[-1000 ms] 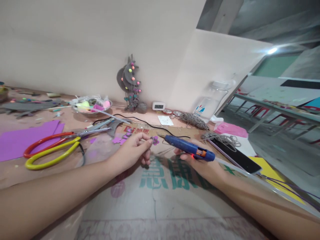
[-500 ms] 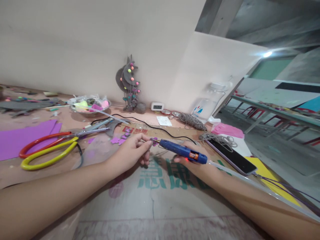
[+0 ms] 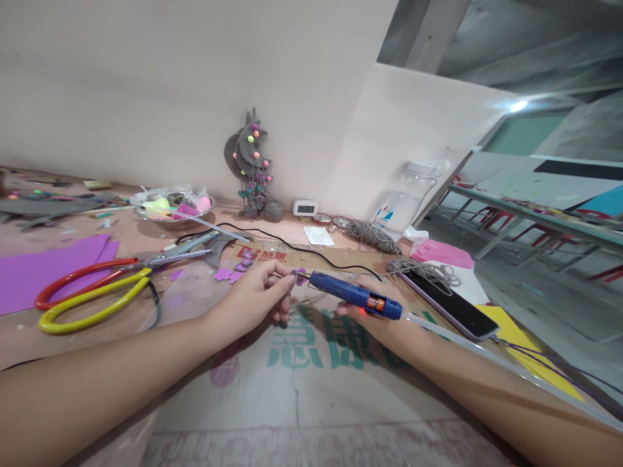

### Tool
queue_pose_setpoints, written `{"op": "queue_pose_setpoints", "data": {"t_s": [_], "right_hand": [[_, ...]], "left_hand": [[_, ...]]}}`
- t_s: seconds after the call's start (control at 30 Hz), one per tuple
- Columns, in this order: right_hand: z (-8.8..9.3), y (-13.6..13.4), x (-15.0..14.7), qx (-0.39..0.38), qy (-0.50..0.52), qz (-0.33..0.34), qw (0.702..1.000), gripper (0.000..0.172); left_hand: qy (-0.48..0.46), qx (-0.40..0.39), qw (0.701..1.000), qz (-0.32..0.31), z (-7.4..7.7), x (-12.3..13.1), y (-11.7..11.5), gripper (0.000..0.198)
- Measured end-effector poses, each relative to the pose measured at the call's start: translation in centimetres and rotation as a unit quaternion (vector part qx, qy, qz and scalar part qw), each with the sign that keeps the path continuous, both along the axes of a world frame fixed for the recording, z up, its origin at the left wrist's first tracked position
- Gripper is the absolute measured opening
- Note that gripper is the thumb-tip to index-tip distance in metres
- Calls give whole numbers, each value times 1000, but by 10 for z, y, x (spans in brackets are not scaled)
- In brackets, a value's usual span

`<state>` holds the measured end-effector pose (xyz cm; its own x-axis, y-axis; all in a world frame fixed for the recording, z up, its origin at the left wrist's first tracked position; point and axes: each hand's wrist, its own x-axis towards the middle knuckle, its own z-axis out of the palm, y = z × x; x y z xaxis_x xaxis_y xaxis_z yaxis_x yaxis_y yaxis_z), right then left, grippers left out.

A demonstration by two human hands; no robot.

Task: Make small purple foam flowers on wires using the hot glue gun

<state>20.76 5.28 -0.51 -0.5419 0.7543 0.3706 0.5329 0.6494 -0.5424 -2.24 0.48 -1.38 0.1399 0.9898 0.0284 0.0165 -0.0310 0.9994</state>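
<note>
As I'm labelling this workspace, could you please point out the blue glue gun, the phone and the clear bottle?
Blue glue gun (image 3: 343, 290): head view, middle of its body.
Phone (image 3: 453, 307): head view, on its dark screen.
Clear bottle (image 3: 407, 196): head view, on its side.

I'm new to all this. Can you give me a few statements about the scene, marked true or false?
1. The right hand holds a glue gun. True.
2. The left hand holds the scissors. False: it pinches a purple flower, and the scissors lie further left.
3. The glue gun points away from the flower. False: its tip is at the flower.
4. Grey string lies partly over the phone. True.
5. The grey ornament has no coloured balls. False: bright balls dot it.
</note>
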Motion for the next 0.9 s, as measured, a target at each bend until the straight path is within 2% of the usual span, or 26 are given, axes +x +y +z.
{"op": "queue_pose_setpoints", "data": {"t_s": [0.17,0.43,0.9], "right_hand": [[-1,1,-1,9,-1,-6,1000,21],[7,-3,-4,7,-6,-2,1000,24],[4,-2,-4,0,0,-10,1000,26]], "left_hand": [[-1,-1,1000,2,-1,0,-1,22],[10,-4,1000,7,2,0,-1,21],[6,3,1000,4,0,0,0,21]]}}
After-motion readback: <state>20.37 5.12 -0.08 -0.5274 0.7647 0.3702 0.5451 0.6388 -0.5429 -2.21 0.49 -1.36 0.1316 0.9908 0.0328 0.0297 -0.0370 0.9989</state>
